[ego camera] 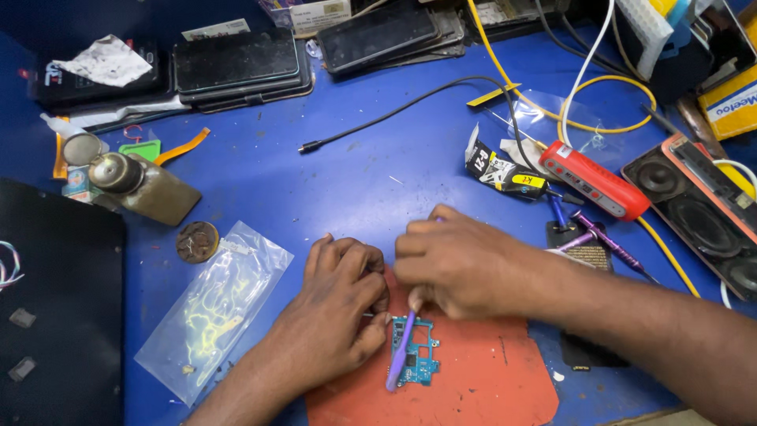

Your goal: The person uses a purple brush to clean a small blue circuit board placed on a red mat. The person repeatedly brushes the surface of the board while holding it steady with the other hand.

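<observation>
A small blue circuit board [415, 352] lies on a red mat [473, 386] at the near edge of the blue table [355, 173]. The left hand [335, 315] sits on the left side of the mat, fingers curled in, and its fingertips press on the left edge of the board. The right hand [457, 264] is just above the mat, closed around a purple toothbrush [400, 355]. The brush runs down across the board, and its far end rests on the mat. Left of the mat lies a clear plastic bag [213, 308], and beyond that a round brown disc [197, 241] and a little metal bottle [146, 185]. Right of the mat, farther back, lie a red tool [595, 180] and a purple screwdriver [607, 241]. Dark phones [236, 63] lie at the back of the table, far from the mat.
</observation>
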